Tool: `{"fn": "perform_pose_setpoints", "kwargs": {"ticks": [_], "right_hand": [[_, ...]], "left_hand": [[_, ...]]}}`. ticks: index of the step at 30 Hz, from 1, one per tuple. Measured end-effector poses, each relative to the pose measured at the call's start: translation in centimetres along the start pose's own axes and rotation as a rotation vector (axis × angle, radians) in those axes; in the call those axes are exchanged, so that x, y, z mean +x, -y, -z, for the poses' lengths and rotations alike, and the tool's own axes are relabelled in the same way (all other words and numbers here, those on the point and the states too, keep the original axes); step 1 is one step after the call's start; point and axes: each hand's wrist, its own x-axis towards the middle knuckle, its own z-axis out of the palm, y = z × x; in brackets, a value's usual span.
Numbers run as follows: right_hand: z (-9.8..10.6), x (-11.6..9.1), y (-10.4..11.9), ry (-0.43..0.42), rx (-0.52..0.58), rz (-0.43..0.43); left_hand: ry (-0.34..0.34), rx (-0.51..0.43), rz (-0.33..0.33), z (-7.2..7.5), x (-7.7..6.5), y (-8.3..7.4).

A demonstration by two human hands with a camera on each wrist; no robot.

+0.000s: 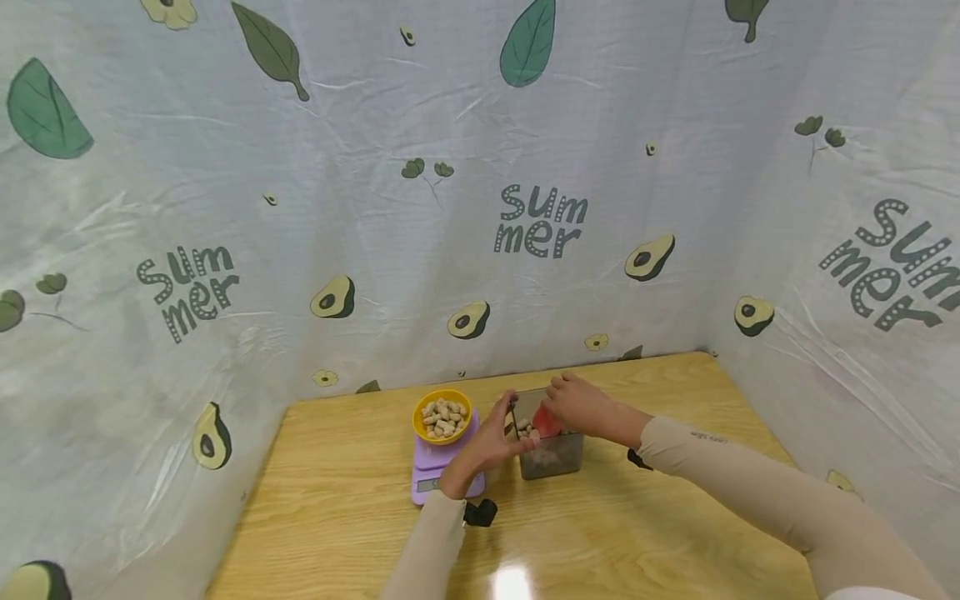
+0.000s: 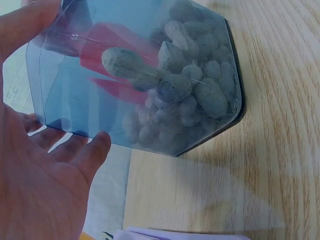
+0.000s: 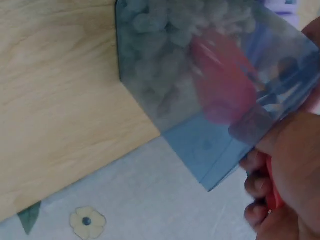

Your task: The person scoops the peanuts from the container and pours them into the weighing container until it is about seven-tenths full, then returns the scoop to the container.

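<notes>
A clear, dark-tinted plastic box (image 1: 552,460) stands on the table and holds unshelled peanuts (image 2: 210,95). My left hand (image 1: 486,446) grips its left side near the rim, thumb at the front and fingers toward the back. My right hand (image 1: 588,408) is over the box's right rim, fingers curled round the handle of a red scoop (image 1: 547,422). The scoop's head (image 3: 222,80) points down inside the box among the peanuts, seen through the wall in both wrist views.
Left of the box, a yellow bowl (image 1: 417,421) of peanuts sits on a lilac kitchen scale (image 1: 429,456), its display facing me. A wooden table (image 1: 337,500) carries everything. Behind and to the sides hangs a white printed cloth (image 1: 390,267).
</notes>
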Motion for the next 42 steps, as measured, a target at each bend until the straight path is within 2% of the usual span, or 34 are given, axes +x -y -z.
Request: {"fn": "perform_pose_setpoints", "kwargs": {"ticks": [3, 6, 9, 12, 14, 19, 23, 26, 31, 36, 42], "right_hand": [[0.2, -0.2, -0.4, -0.003, 0.088, 0.013], [0.0, -0.3, -0.7, -0.035, 0.117, 0.007], [-0.3, -0.2, -0.7, -0.04, 0.055, 0.01], [-0.4, 0.0, -0.5, -0.045, 0.016, 0.055], [-0.5, 0.0, -0.5, -0.052, 0.078, 0.074], [-0.8, 0.0, -0.8, -0.053, 0.337, 0.1], [-1.3, 0.0, -1.1, -0.085, 0.428, 0.116], [-1.5, -0.3, -1.2, -0.113, 0.506, 0.084], [-1.5, -0.7, -1.4, -0.169, 0.636, -0.029], [-1.8, -0.6, -0.8, -0.207, 0.614, -0.074], [-2.4, -1.5, -0.8, -0.215, 0.676, -0.187]], "left_hand": [[0.008, 0.004, -0.007, 0.0, 0.1, 0.1], [0.0, 0.012, 0.001, 0.0, 0.1, 0.2], [-0.003, 0.027, 0.001, 0.0, 0.1, 0.2], [-0.002, 0.043, 0.003, 0.1, 0.2, 0.1], [-0.001, 0.04, -0.01, 0.1, 0.2, 0.2], [0.004, 0.056, -0.014, 0.1, 0.2, 0.2], [-0.001, 0.075, -0.008, 0.1, 0.1, 0.2], [-0.002, 0.058, -0.001, -0.1, 0.1, 0.2], [-0.006, 0.042, 0.026, -0.1, -0.1, -0.1], [-0.004, 0.021, 0.022, -0.1, -0.1, 0.0], [0.007, -0.002, 0.037, -0.3, -0.2, 0.2]]}}
